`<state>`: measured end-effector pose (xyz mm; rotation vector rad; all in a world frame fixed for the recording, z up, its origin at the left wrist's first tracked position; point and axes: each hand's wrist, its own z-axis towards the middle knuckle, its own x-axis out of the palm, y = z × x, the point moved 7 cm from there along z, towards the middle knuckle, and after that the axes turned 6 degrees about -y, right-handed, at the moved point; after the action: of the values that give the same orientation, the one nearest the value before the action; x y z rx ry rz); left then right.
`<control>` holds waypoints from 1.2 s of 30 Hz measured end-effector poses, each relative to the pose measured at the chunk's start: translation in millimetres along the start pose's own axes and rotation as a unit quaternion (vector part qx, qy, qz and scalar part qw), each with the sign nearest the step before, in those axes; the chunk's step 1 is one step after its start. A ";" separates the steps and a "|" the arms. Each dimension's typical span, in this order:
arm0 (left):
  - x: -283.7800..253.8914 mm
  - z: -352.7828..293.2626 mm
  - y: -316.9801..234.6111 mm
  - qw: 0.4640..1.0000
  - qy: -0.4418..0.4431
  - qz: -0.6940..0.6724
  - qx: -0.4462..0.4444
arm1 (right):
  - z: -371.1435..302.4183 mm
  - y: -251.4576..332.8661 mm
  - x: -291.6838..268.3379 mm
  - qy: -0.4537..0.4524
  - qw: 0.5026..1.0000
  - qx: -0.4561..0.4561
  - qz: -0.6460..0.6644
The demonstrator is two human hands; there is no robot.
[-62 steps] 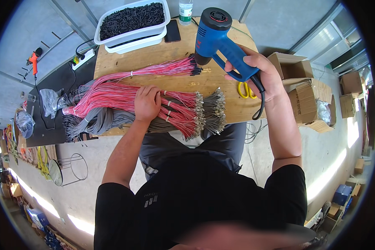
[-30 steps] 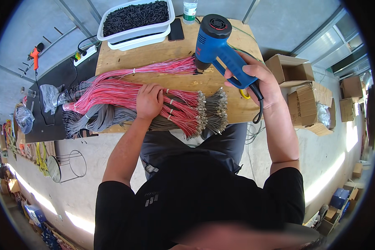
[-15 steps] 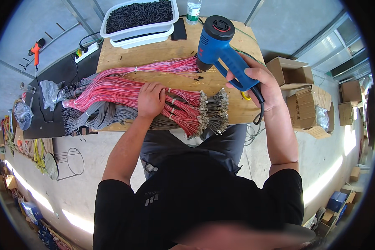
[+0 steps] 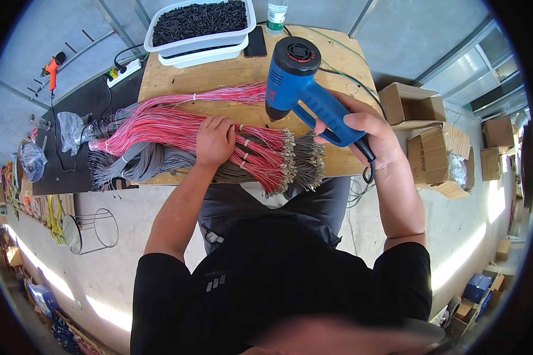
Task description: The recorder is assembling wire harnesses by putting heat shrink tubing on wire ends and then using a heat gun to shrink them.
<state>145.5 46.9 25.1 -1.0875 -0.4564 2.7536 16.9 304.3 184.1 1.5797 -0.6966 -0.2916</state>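
Observation:
My right hand (image 4: 374,133) grips a blue heat gun (image 4: 323,106) by its handle. The gun's black rear cap faces up and its nozzle (image 4: 275,112) points down, just beyond the connector ends of the near wires. Bundles of pink wires (image 4: 166,127), bound with white ties, lie across the table. My left hand (image 4: 215,142) is closed over them, fingers pressed together on the strands. White connectors (image 4: 287,157) tip their right ends. Grey wires (image 4: 145,164) lie under and beside them. A separate pink bundle (image 4: 225,94) stretches farther back, its right end hidden behind the gun.
On the wooden table (image 4: 183,77) stand a white tub (image 4: 201,42) of short black tubes, a phone (image 4: 255,42) and a bottle (image 4: 276,18). The gun's cord (image 4: 370,171) hangs near the front edge. Cardboard boxes (image 4: 411,103) sit at right, a stool (image 4: 92,231) at lower left.
The heat gun in my right hand has moved left and nearer to me, from the far pink bundle's end toward the near connectors. My left hand has stayed in place.

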 end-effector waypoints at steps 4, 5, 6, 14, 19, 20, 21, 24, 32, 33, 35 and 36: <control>0.5 0.1 0.3 1.000 0.007 -0.002 0.002 | 0.6 -0.7 9.0 0.023 1.000 0.012 0.005; 0.2 0.3 0.6 1.000 0.006 -0.002 0.001 | 1.8 -0.5 10.7 0.023 1.000 0.012 0.004; 0.7 0.6 -1.1 1.000 0.007 -0.007 0.008 | 2.2 -0.5 11.8 0.026 1.000 0.008 0.002; 24.8 20.1 7.6 0.991 0.129 -0.034 0.028 | -0.7 0.1 7.4 0.023 1.000 0.001 0.012; 69.2 45.5 -3.1 0.958 0.273 -0.071 0.061 | -5.7 1.7 0.2 -0.005 1.000 0.001 0.018; 72.3 52.2 -2.0 0.957 0.273 -0.071 0.061 | -5.6 2.4 -0.4 -0.005 1.000 0.000 0.018; 78.0 57.6 -1.4 0.951 0.299 -0.064 0.052 | -6.8 3.8 -1.4 -0.005 1.000 -0.002 0.018; 83.2 61.2 -0.3 0.951 0.296 -0.068 0.055 | -7.4 6.5 -3.1 -0.006 1.000 -0.005 0.017; 70.1 61.5 5.7 0.952 0.280 -0.085 0.094 | -7.4 6.4 -2.7 -0.013 0.999 -0.008 0.036; 68.0 60.3 3.4 0.953 0.271 -0.089 0.106 | -7.1 5.3 -3.5 -0.016 0.999 -0.005 0.035; 66.6 60.1 1.4 0.953 0.261 -0.093 0.118 | -6.4 5.1 -4.2 -0.019 0.999 -0.002 0.035; 67.2 59.5 -1.3 0.950 0.267 -0.096 0.127 | -6.2 4.9 -4.1 -0.017 0.999 -0.002 0.036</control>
<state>55.8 51.1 23.6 -1.5441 -0.1177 2.1490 15.9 311.7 188.9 1.5441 -0.7771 -0.2662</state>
